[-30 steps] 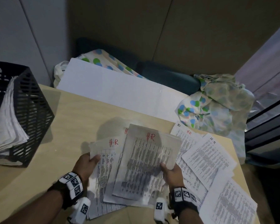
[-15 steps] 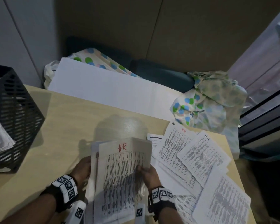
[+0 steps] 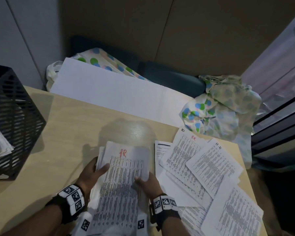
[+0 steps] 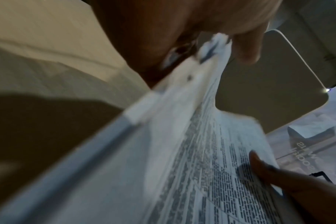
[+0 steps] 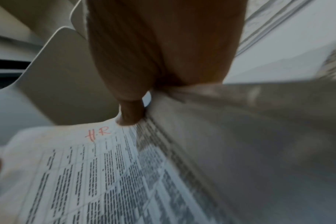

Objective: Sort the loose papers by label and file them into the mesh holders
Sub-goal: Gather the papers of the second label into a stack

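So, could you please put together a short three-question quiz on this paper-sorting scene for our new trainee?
1. True or false: the black mesh holder at the table's left already has papers in it.
2. What red label is on the top sheet of the stack gripped by the left hand and the right hand?
3. Where do the loose papers lie relative to the held stack? A: toward the holder. B: on the table's right side. C: on the dotted cloth.

Key: 1 true; 2 HR; 3 B.
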Demonstrator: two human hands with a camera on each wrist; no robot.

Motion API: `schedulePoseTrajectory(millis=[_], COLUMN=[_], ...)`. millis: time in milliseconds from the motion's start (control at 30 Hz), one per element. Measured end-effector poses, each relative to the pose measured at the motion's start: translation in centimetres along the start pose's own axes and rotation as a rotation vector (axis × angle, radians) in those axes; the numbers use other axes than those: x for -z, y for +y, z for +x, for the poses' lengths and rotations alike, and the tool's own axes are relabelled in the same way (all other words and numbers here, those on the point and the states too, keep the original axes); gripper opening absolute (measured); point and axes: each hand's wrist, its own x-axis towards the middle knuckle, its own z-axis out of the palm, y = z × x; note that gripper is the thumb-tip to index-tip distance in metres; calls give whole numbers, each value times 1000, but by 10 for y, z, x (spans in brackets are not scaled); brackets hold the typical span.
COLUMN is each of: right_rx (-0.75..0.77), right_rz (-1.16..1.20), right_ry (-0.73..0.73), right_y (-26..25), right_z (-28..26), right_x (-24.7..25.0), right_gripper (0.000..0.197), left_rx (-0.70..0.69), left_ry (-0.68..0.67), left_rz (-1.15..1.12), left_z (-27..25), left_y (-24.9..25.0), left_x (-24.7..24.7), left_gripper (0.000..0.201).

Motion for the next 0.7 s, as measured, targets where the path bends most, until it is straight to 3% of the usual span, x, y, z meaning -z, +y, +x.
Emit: schedulePoseTrajectory(millis=[67, 200, 300, 367, 433, 500, 600, 700], right_rx=[18, 47, 12, -59, -78, -106, -188, -110], right_rz=[24, 44, 1, -41, -356, -732, -869, -1054], right_ry=[41, 50, 64, 197, 324, 352, 210, 128], right_y=[-1, -4, -26, -29, -17, 3, 32, 42], right_z=[0, 2, 3, 9, 17, 20, 20, 17], right_x=[-3, -13, -1, 22, 55, 80, 95, 92], right_gripper=[57, 53, 39, 30, 35, 46, 57, 71], left_rx=[-28, 47, 0, 4, 12, 15, 20, 38], left_ry=[-5, -16, 17, 76, 123, 138, 161, 178], left_rz=[73, 231, 449, 556, 600, 645, 692, 663], left_z=[8, 12, 21, 25, 25, 27, 25, 23], left_y=[-12, -26, -38, -42, -41, -42, -43, -46], left_x=[4, 4, 11, 20, 28, 37, 44, 45], left_gripper=[74, 27, 33, 38, 41, 41, 41, 38])
